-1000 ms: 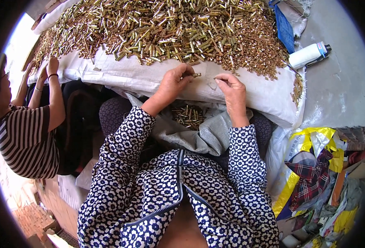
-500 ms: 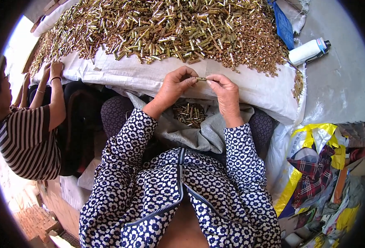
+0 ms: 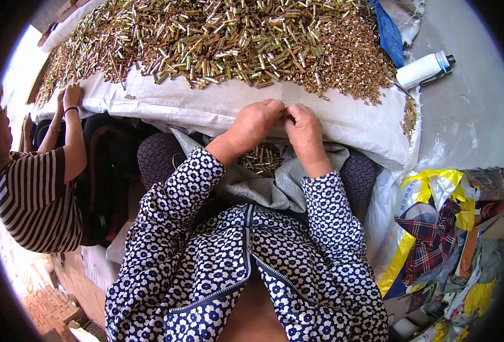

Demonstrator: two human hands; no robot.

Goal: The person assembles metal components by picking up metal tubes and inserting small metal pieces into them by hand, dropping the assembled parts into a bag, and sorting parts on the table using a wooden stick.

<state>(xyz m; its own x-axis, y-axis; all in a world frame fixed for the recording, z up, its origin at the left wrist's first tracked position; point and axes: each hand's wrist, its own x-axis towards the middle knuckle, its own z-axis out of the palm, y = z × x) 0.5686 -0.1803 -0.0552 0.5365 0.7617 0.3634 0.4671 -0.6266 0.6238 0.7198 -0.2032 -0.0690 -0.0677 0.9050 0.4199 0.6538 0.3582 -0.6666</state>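
My left hand (image 3: 256, 126) and my right hand (image 3: 305, 135) meet over the near edge of the cloth-covered table, fingertips pinched together. Half a second ago a short brass-coloured metal tube was pinched between them; now the closed fingers hide it. Below my hands, a grey cloth (image 3: 280, 191) lies over my lap and holds a small heap of similar metal tubes (image 3: 261, 159). Beyond my hands, a wide pile of loose metal tubes (image 3: 223, 40) covers the table, with many small nut-like pieces (image 3: 357, 74) at its right side.
A white bottle (image 3: 424, 69) with a dark cap lies at the right, beside a blue tray-like object (image 3: 390, 34). A co-worker in a striped shirt (image 3: 32, 199) sits at the left. A white and yellow bag (image 3: 397, 256) with checked cloth stands at lower right.
My hands have drawn closer together, the left one turning over to the right, so that the fingers now cover the metal tube. The view has shifted slightly.
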